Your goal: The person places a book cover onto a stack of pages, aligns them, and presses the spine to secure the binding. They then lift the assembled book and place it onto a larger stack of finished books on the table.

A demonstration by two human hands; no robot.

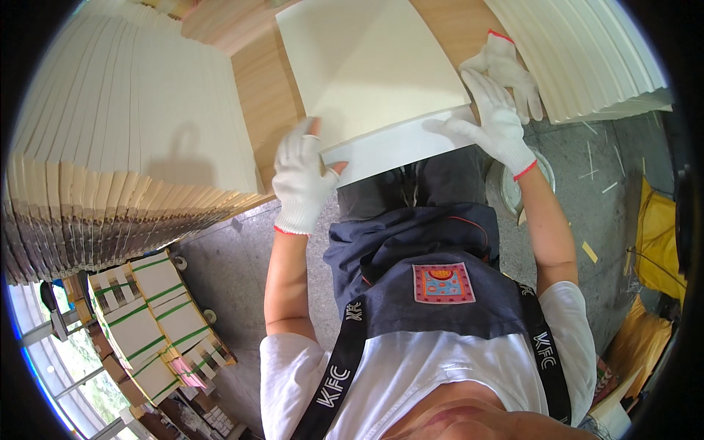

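A large cream sheet (374,66), which looks like card or board, lies on the wooden table. Along its near edge a strip of a white sheet (396,147) shows, reaching the table's front. My left hand (302,169), in a white knitted glove with bare thumb and index tips, rests at the left near corner; its fingers are stretched and the thumb lies at the white strip. Opposite it, my right hand (493,121), also in a white glove, spreads its fingers at the right near corner, thumb over the white strip. A spare white glove (502,67) lies just beyond the right hand.
Tall stacks of cream sheets stand left (183,110) and right (587,66) on the wooden tabletop (264,95). Below right is a round pale container (506,183). Strapped white packs (147,315) sit on the floor lower left; a yellow cover (656,235) hangs at far right.
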